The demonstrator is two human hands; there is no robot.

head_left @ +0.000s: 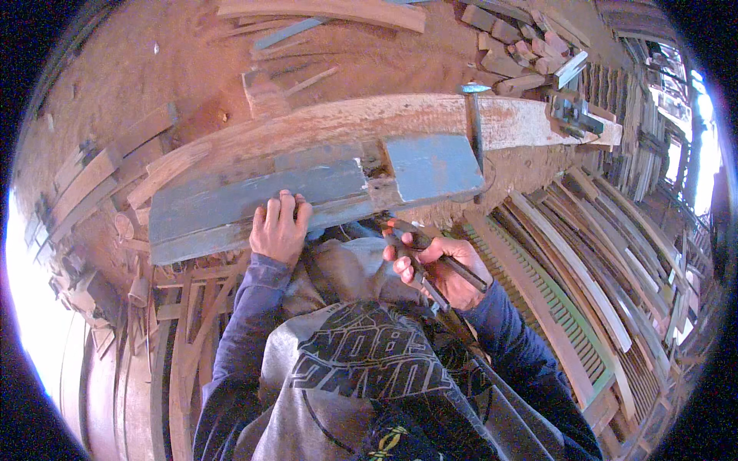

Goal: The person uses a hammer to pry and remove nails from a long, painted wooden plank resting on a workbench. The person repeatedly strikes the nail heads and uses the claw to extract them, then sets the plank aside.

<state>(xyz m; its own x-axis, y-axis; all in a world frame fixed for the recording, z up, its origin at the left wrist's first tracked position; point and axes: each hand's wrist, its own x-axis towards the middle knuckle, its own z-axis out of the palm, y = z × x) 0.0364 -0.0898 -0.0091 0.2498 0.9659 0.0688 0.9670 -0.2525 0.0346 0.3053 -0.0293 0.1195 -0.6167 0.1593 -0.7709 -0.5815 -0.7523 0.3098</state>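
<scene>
A long blue-grey painted board (207,207) lies crosswise in front of me, with worn edges and a notch toward its right end. My left hand (280,224) grips its near side, the fingers bent over the top and the thumb hidden. In my right hand (446,269) is a pair of dark-handled pliers (419,273) with orange marks near the jaws. The handles stand apart within my fingers. The jaws are close to the board's near edge by the notch; whether they bite on anything I cannot tell. A lighter blue panel piece (434,167) lies beyond them.
Behind the board runs a long, pale worn beam (330,115). A hammer (473,123) leans across it, and a metal clamp-like tool (575,115) sits on its right end. Wood offcuts (523,50) lie behind. Stacked slats (600,261) and a green slatted frame (538,307) fill the right.
</scene>
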